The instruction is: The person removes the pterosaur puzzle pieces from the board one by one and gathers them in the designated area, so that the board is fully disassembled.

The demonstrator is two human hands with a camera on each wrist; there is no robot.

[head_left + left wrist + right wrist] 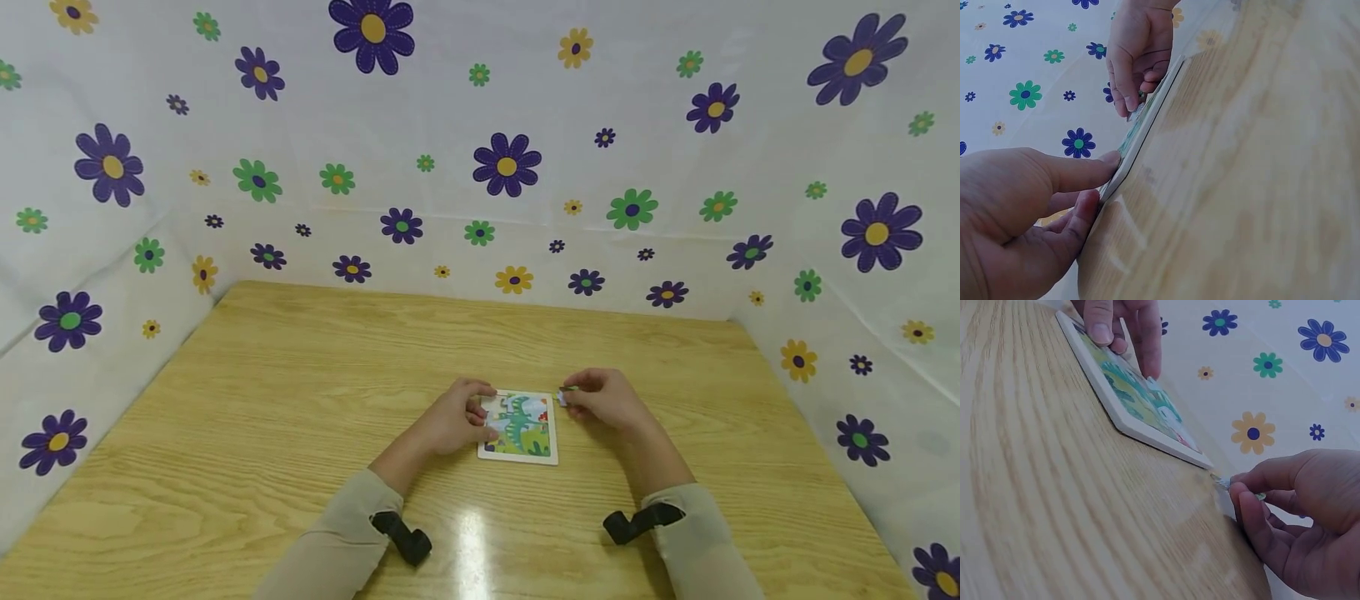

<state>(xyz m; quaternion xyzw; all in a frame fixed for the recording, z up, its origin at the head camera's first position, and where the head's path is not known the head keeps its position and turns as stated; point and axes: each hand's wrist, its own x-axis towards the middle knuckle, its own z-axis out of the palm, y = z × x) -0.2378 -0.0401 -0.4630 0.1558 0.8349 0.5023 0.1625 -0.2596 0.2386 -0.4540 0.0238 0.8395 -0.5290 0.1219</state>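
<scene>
A small jigsaw puzzle [517, 457] with a white frame and a green dinosaur picture lies flat on the table. The left hand [453, 417] grips its left side, the thumb on top and the fingers bent at the edge, as the left wrist view shows. Close to the puzzle's upper right corner, the right hand [607, 400] pinches a small puzzle piece [1221, 482] between thumb and fingers. That piece is just off the frame, and the fingers hide most of it. A pale patch shows at the puzzle's upper left, partly covered by the left hand.
The wooden table [337, 358] spreads out around the puzzle. A white cloth [435, 108] printed with flowers stands along its back and both sides. Each wrist wears a black strap with a camera mount [405, 537].
</scene>
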